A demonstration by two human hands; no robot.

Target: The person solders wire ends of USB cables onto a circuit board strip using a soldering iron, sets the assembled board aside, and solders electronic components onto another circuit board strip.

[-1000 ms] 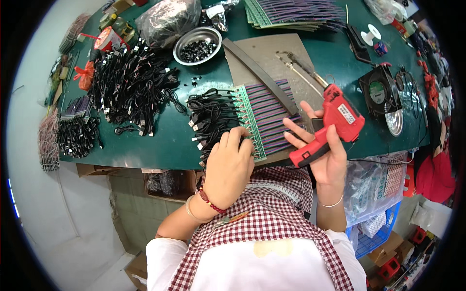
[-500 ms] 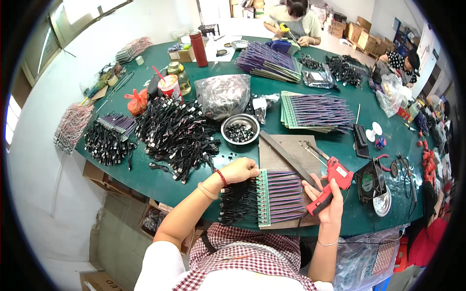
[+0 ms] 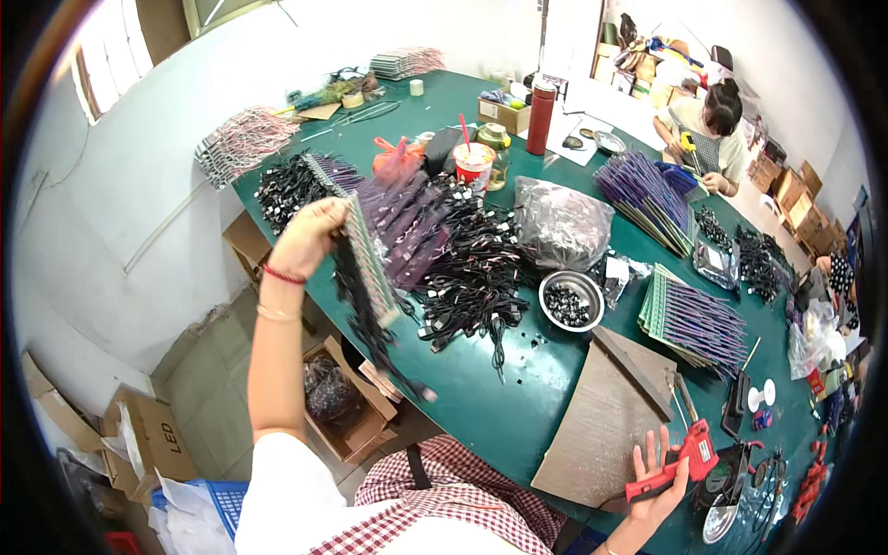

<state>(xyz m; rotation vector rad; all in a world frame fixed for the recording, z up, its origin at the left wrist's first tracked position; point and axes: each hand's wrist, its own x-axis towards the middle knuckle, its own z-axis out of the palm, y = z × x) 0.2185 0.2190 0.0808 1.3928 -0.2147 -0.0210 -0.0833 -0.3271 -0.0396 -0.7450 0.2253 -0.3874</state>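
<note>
Matt green covering on the surface [image 3: 481, 388]; shiny metal bowl [image 3: 571, 301]; glossy red plastic glue gun [image 3: 680, 461]; flat matt brown board [image 3: 601, 421]; crinkled glossy plastic bag [image 3: 560, 222]; checked cloth apron [image 3: 444, 499].

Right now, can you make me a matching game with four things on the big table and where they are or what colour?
Things:
1 glue gun
2 wire strip
3 metal bowl
4 tall bottle

Matches:
A dark red
B in the left hand, lifted
C in the right hand
D holding small dark parts

Pairs: 1-C, 2-B, 3-D, 4-A
</note>
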